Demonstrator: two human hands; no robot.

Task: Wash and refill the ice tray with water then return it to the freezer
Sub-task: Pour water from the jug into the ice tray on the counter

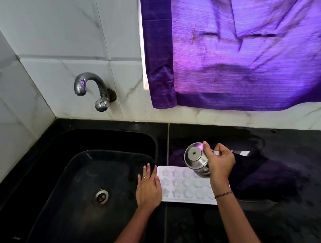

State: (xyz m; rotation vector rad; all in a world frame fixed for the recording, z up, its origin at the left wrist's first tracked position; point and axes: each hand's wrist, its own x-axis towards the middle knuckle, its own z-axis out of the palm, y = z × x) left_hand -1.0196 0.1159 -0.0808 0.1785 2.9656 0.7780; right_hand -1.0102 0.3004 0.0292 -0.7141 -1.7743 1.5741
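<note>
Refill step, apparently: white star-mould ice tray (183,185) on black desk (278,168) beside sink (83,187), left hand (149,187) steadying its end with straight fingers, right hand (220,162) gripping tipped steel tumbler (195,158); next calls for even, spill-free pouring across cells.

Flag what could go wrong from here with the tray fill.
1. The right hand holds the steel pot tipped steeply over the ice tray; a fast pour could overshoot the cells onto the counter, which looks wet.
2. The tray's left end lies by the sink, with only the flat left hand steadying it; a nudge might tip it in.
</note>
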